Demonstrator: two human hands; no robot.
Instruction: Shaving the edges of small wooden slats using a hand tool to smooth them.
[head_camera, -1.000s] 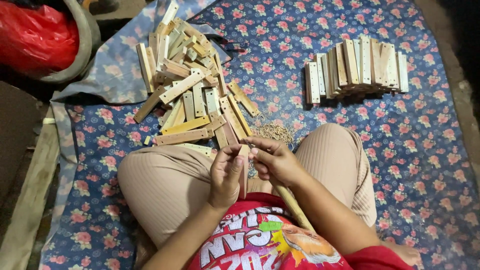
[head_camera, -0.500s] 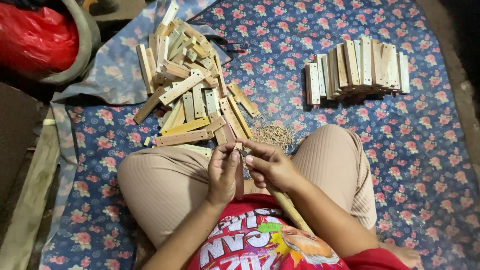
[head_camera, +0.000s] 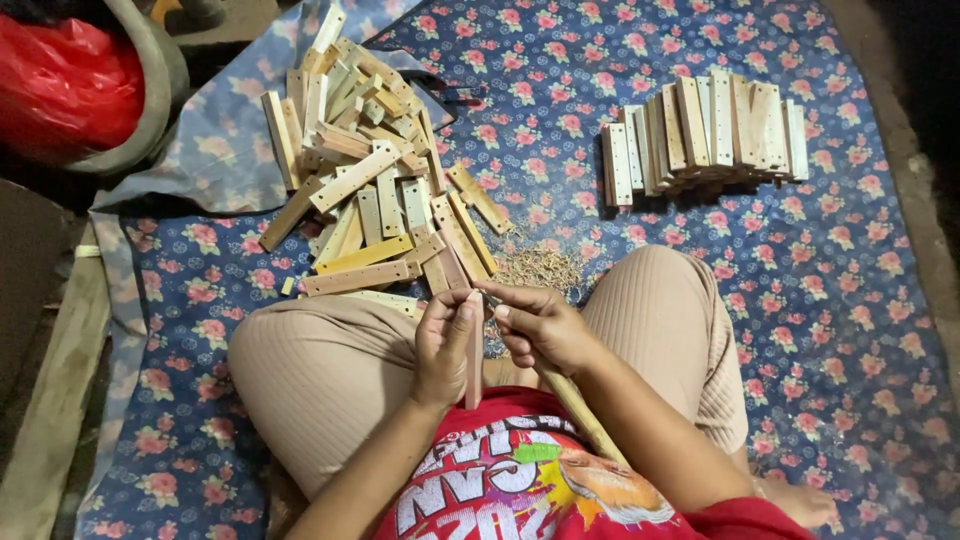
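1. The left hand is closed around a thin, flat, pale wooden strip, held upright above the lap of the person, who sits cross-legged on the blue floral cloth spread over the floor.
2. The right hand pinches at the strip's top end with its fingertips; a longer wooden stick runs down beneath its wrist.
3. The strip looks light, stiff and dry, likely splintery at the edges, so it is best gripped by its flat faces near mid-length.
4. A loose heap of similar drilled wooden strips lies towards the cloth's far left corner.
5. A tidy row of strips sits by the far right edge, with shavings just in front of the knees.
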